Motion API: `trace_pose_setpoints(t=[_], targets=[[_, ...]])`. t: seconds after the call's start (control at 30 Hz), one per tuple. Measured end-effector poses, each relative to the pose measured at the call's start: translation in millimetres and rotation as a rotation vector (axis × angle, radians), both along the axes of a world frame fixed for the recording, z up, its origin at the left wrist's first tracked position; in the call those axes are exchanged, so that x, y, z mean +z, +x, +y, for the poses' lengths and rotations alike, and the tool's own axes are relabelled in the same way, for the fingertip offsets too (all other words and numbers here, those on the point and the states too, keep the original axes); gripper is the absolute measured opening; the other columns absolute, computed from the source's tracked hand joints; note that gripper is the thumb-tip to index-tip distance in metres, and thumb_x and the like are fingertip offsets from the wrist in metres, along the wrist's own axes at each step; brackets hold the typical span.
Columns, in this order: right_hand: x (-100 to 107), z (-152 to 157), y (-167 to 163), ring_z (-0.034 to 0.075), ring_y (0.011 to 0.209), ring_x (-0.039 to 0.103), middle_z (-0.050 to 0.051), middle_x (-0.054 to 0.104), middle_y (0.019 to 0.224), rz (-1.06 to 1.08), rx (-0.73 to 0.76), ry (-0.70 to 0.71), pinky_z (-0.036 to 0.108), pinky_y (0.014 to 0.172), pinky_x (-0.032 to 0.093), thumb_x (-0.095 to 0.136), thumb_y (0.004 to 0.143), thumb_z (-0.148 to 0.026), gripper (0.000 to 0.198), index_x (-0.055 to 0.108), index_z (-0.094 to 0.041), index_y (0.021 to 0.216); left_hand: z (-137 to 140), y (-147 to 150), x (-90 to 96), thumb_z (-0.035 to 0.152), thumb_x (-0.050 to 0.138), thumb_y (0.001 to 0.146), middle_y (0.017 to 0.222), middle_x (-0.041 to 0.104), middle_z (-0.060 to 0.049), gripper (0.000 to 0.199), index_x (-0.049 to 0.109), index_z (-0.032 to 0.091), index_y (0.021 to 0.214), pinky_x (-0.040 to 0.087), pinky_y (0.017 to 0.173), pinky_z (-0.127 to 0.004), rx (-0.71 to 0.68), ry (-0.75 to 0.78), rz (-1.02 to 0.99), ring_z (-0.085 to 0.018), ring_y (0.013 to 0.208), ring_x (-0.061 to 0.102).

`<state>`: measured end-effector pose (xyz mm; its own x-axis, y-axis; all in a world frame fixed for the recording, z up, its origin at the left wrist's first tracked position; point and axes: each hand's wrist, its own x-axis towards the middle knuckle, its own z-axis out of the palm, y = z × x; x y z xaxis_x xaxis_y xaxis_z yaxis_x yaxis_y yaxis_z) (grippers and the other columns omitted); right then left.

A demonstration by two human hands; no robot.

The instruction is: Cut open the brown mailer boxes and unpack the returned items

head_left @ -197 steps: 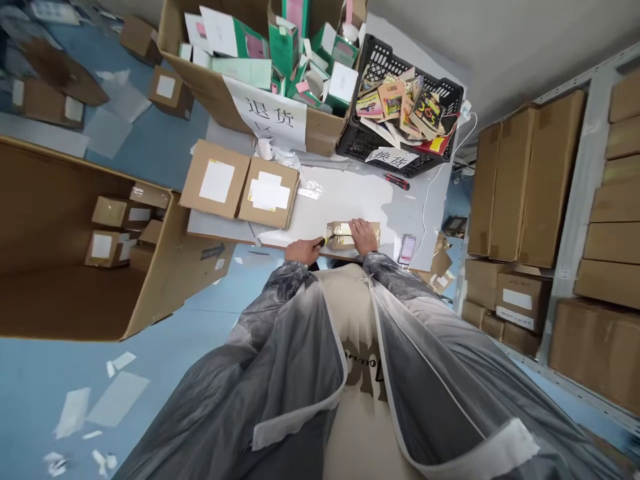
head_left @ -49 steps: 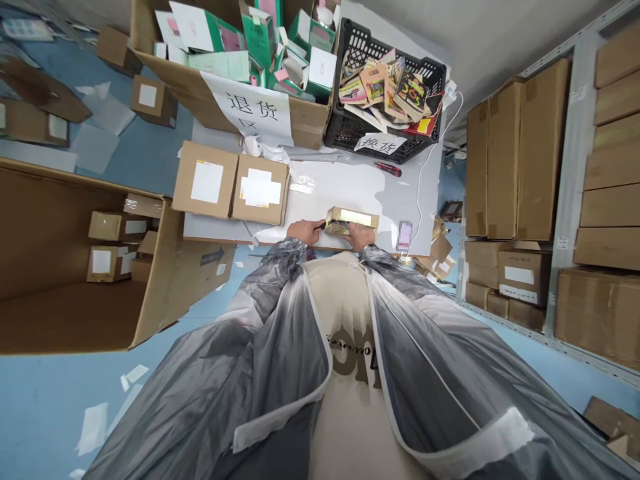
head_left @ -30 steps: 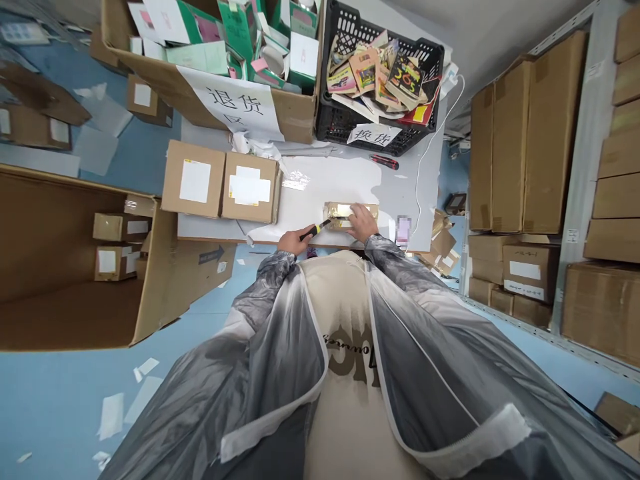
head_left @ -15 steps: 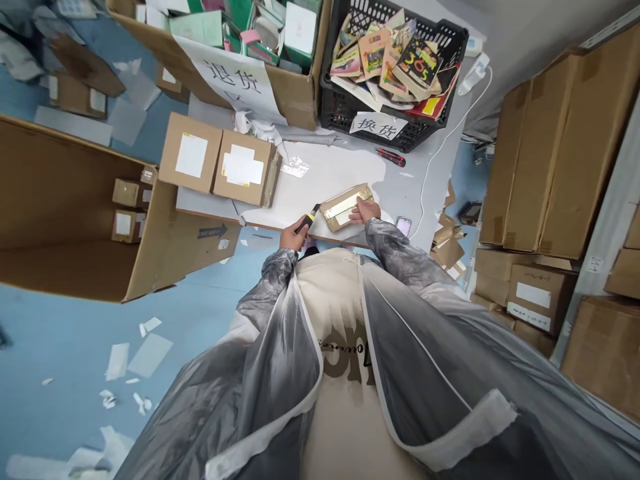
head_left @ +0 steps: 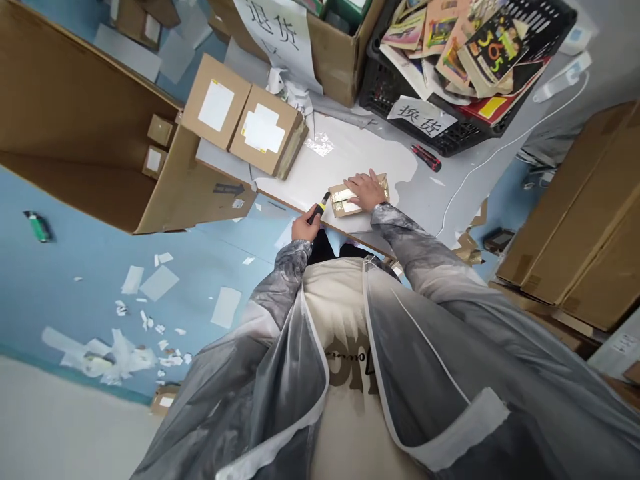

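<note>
My left hand [head_left: 305, 227] is closed around a black and yellow utility knife [head_left: 317, 212], its tip pointing up and right. Just right of that tip, a small cardboard box [head_left: 343, 206] with shiny tape lies on the white sheet [head_left: 350, 147] near the table's front edge. My right hand [head_left: 368, 191] rests on top of the box, fingers stretched across the taped face and pointing left. Part of the box is hidden beneath that hand. Whether the knife tip touches the box, I cannot tell.
Two labelled cartons [head_left: 215, 103] stand at the table's left, beside a large open carton [head_left: 165, 200]. Behind are a box with a paper sign [head_left: 280, 33] and a black crate [head_left: 445, 137] of booklets. A red and black cutter [head_left: 426, 158] and a white cable [head_left: 475, 170] lie at right.
My right hand has gone from gripping the small box's right end to lying flat on top. The box has been turned, its taped face up. The camera view has swung round.
</note>
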<state>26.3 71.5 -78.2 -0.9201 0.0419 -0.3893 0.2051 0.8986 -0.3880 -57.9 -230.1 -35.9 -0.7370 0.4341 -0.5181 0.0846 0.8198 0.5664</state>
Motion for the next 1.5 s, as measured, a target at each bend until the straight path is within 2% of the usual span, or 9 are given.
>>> trace_pose_setpoints(t=[0.17,0.3,0.43,0.6,0.7,0.87,1.03,1.17,1.5], targets=[[-3.2,10.6,13.3,0.050,0.155,0.059,0.026,0.068,0.180,0.058,0.101,0.024,0.070,0.140,0.038,0.063,0.127,-0.060,0.084,0.051,-0.016,0.198,12.4,15.4,4.4,0.052,0.071,0.126,0.144,0.093,-0.018,0.068,0.073,0.021,0.186,0.071,0.116,-0.046,0.035,-0.064,0.017,-0.038,0.127,0.090],[7.7,1.6,12.8,0.048,0.150,0.062,0.025,0.073,0.173,0.082,0.043,0.058,0.064,0.134,0.041,0.047,0.133,-0.059,0.075,0.058,-0.017,0.194,13.0,30.4,19.3,0.041,0.066,0.127,0.147,0.092,-0.019,0.062,0.074,0.025,0.185,0.066,0.122,-0.047,-0.047,-0.199,0.042,-0.042,0.138,0.087],[11.4,-3.9,-12.3,0.043,0.142,0.068,0.022,0.085,0.151,0.018,-0.140,0.023,0.060,0.133,0.044,0.039,0.137,-0.057,0.065,0.086,-0.018,0.157,13.8,50.6,35.6,0.044,0.062,0.128,0.140,0.093,-0.020,0.063,0.071,0.027,0.188,0.064,0.114,-0.044,-0.171,-0.337,0.044,-0.042,0.132,0.087],[18.9,8.3,-30.9,0.045,0.138,0.071,0.023,0.087,0.124,-0.028,-0.282,-0.081,0.060,0.134,0.050,0.054,0.132,-0.073,0.069,0.090,-0.015,0.127,21.1,53.7,43.8,0.046,0.057,0.129,0.137,0.091,-0.025,0.067,0.064,0.024,0.193,0.061,0.109,-0.045,-0.226,-0.386,0.045,-0.044,0.127,0.086],[32.4,11.8,-20.1,0.046,0.145,0.065,0.023,0.083,0.132,0.065,-0.233,-0.064,0.066,0.138,0.048,0.053,0.133,-0.066,0.059,0.086,-0.017,0.132,22.3,44.5,42.5,0.048,0.061,0.128,0.138,0.091,-0.023,0.065,0.070,0.027,0.189,0.063,0.107,-0.045,-0.173,-0.365,0.029,-0.045,0.129,0.084],[48.9,-16.0,14.8,0.038,0.139,0.064,0.022,0.079,0.139,0.044,-0.012,-0.021,0.061,0.133,0.048,0.023,0.137,-0.026,0.059,0.081,-0.017,0.133,18.0,38.3,38.5,0.051,0.062,0.127,0.136,0.091,-0.022,0.064,0.074,0.028,0.185,0.064,0.105,-0.045,-0.116,-0.329,0.030,-0.045,0.128,0.084],[48.6,-41.7,52.5,0.050,0.152,0.062,0.030,0.074,0.158,0.003,0.070,-0.010,0.066,0.131,0.048,0.057,0.130,-0.056,0.055,0.078,-0.012,0.156,12.8,38.9,42.4,0.052,0.060,0.127,0.132,0.093,-0.021,0.065,0.072,0.029,0.187,0.063,0.102,-0.042,-0.183,-0.354,0.106,-0.043,0.123,0.085],[47.1,-40.5,71.4,0.055,0.161,0.056,0.032,0.068,0.171,0.014,0.028,0.037,0.071,0.137,0.042,0.076,0.119,-0.045,0.069,0.066,-0.009,0.178,9.6,33.8,40.2,0.053,0.062,0.127,0.137,0.094,-0.020,0.064,0.074,0.031,0.185,0.062,0.102,-0.042,-0.227,-0.342,0.152,-0.043,0.125,0.086],[38.1,-44.0,56.2,0.047,0.147,0.068,0.029,0.074,0.161,-0.040,-0.006,0.066,0.057,0.127,0.052,0.080,0.113,-0.030,0.046,0.081,-0.012,0.155,3.3,16.0,13.7,0.048,0.063,0.125,0.130,0.096,-0.018,0.063,0.076,0.028,0.184,0.064,0.102,-0.039,-0.342,-0.194,0.135,-0.040,0.121,0.089]])
